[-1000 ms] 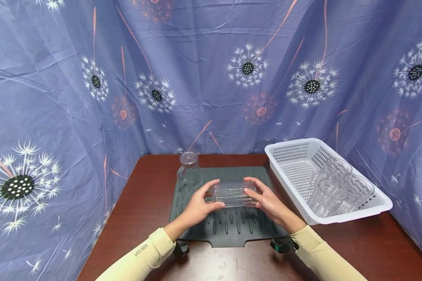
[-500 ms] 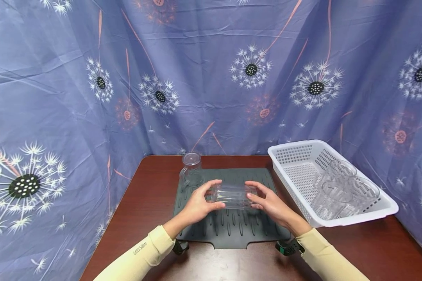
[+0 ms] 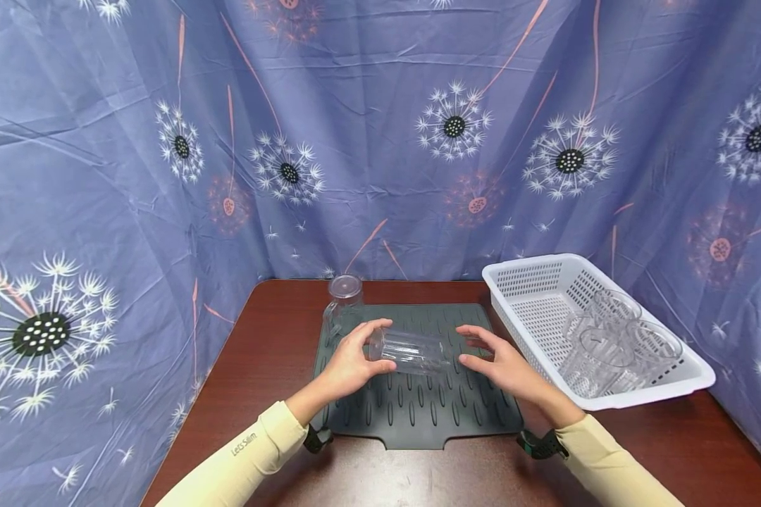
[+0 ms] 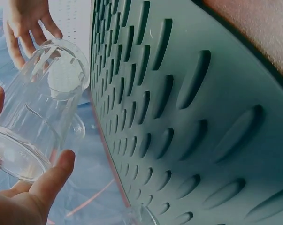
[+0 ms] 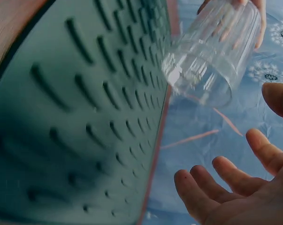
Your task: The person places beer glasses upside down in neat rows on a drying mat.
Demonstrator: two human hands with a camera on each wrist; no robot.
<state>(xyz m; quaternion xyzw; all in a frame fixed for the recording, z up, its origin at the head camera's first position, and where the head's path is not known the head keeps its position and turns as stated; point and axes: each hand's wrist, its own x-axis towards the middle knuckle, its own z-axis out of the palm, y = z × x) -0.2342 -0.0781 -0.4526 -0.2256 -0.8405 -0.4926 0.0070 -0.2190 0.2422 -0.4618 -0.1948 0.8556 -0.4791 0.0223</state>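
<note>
My left hand grips a clear glass mug round its base, with the thumb on the near side. The mug lies nearly sideways over the dark drying mat, its mouth towards my right hand; a curved handle shows along its side in the left wrist view. Apart from the mug's rim, my right hand holds nothing, fingers spread and relaxed. In the right wrist view the mug's open mouth faces the right hand. Another clear mug stands upside down on the mat's far left corner.
A white perforated basket stands on the right of the brown table, with several clear glasses lying in its near right part. A blue dandelion-print curtain hangs behind and along both sides.
My right hand has let go of the mug's rim end and drawn away to the right. The left hand has shifted slightly left with the mug, whose rim end now tilts nearer.
</note>
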